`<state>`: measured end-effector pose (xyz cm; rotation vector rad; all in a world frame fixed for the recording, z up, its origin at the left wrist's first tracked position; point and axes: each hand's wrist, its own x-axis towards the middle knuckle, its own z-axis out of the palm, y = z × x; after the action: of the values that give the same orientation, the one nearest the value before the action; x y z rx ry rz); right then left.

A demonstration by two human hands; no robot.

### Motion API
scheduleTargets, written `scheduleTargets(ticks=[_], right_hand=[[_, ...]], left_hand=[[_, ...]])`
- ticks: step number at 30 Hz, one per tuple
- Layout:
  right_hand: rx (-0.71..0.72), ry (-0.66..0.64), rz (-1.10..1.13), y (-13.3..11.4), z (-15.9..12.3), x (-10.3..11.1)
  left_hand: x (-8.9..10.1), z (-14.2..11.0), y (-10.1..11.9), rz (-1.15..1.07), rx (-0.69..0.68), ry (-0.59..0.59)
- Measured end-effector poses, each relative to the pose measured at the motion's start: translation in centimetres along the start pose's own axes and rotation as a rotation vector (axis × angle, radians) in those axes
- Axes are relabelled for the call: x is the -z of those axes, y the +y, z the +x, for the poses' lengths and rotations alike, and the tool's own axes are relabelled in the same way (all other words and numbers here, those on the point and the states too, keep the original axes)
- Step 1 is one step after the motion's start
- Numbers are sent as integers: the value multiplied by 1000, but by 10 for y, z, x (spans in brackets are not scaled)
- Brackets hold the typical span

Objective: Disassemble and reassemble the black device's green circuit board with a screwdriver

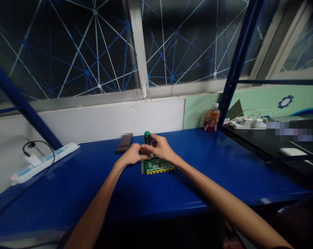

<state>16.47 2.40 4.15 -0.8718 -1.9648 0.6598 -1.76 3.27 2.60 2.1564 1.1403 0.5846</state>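
Note:
A green circuit board (160, 164) with a yellow strip along its near edge lies on the blue table. Over its far left part, both my hands come together. Upright there stands a screwdriver (147, 135) with a dark handle and a green top. My right hand (162, 148) has its index finger and thumb closed about the handle; the thumb crosses in front of its lower part. My left hand (133, 154) is closed low beside it, fingertips at the board's far edge; whatever they pinch is hidden. The screwdriver's tip is out of sight behind the fingers.
A dark phone (124, 143) lies just left of my hands. On the table's left side is a white power strip (46, 162) with a plug and black cable. A bottle of reddish drink (212, 118) stands at the back right, beside a blue metal post (230, 79).

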Motion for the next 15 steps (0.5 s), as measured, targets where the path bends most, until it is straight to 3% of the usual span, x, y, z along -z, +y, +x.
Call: scheduleTargets(ticks=[5, 9, 15], right_hand=[[1, -72, 46, 6, 1, 2], [-10, -120, 107, 6, 0, 0], [-36, -36, 14, 7, -1, -6]], left_hand=[[1, 1, -1, -28, -22, -59], [0, 3, -8, -31, -29, -15], [-4, 4, -8, -40, 6, 63]])
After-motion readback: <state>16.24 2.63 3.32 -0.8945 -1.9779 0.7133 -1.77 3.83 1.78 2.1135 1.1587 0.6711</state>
